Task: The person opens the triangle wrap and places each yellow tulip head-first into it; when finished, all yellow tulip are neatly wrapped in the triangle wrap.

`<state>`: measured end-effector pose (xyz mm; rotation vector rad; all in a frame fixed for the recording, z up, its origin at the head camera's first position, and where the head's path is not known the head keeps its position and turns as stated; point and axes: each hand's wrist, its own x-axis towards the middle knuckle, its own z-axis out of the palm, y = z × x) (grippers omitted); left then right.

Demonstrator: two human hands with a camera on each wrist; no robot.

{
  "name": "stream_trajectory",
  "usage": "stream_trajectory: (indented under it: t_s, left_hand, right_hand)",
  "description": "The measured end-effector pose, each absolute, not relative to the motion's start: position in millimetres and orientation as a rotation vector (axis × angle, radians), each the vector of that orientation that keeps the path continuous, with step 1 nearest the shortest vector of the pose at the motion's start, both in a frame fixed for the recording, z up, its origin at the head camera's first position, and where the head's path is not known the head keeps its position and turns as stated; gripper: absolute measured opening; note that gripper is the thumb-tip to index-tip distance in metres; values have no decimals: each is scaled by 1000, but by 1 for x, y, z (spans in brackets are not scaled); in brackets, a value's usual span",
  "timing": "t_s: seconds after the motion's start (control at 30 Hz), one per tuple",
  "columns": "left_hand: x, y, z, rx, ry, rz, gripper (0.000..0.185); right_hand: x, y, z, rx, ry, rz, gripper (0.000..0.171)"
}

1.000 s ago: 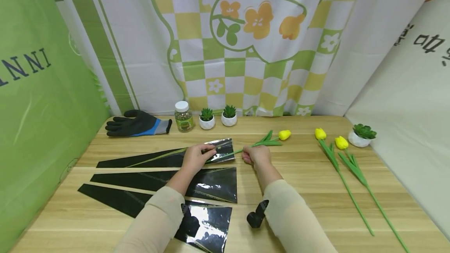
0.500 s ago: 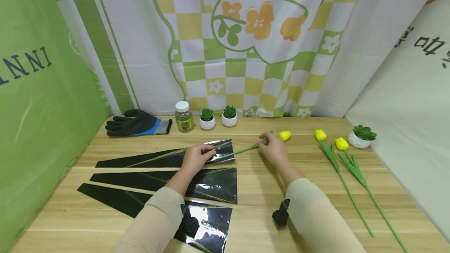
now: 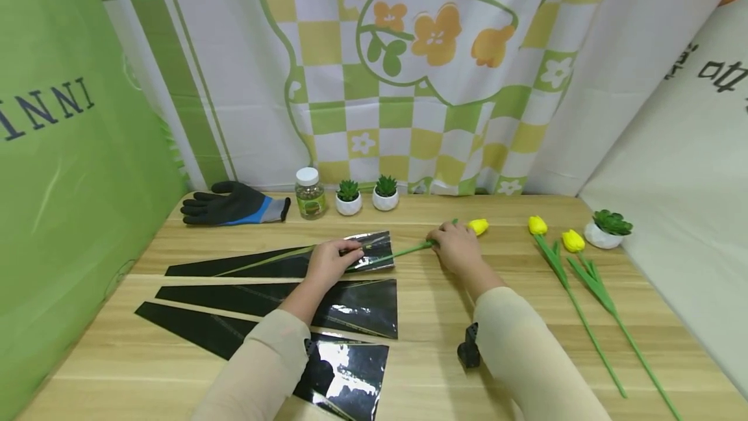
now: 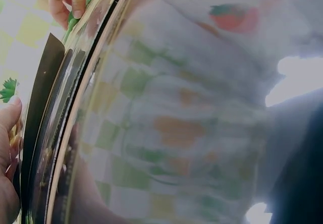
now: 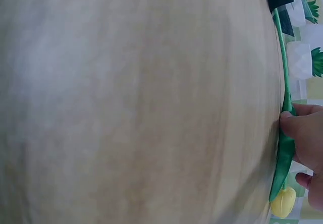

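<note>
A yellow artificial tulip (image 3: 478, 227) lies at the back middle, its green stem (image 3: 409, 250) running into the wide end of the rear black flower sleeve (image 3: 251, 265). In the head view my left hand (image 3: 330, 265) is over that sleeve, thumb and fingers pinching its film near the mouth. My right hand (image 3: 458, 249) pinches the tulip at its leaves, just below the bloom. The right wrist view shows the thumb against a green leaf (image 5: 285, 151), with the yellow bloom (image 5: 283, 202) beyond it. Palm and remaining fingers partly hide the leaves.
Two more black sleeves (image 3: 234, 297) lie in front of the rear one. At right lie two yellow tulips (image 3: 573, 240) beside a potted succulent (image 3: 604, 232). Along the back are a work glove (image 3: 234, 205), a jar (image 3: 309, 193) and two small potted plants (image 3: 348, 200).
My right hand has moved right along the tulip, from the stem to the leaves near the bloom, and pinches there now. My left hand stays at the sleeve.
</note>
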<state>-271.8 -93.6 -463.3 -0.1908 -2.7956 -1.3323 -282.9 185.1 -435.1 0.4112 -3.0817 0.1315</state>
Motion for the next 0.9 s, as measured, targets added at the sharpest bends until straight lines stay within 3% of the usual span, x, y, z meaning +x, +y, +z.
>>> stream_trajectory:
  t_s: [0.9]
  left_hand:
    - [-269, -94, -459, -247, -2803, -1264, 23]
  right_hand:
    - [-268, 136, -436, 612, -2982, 478, 22]
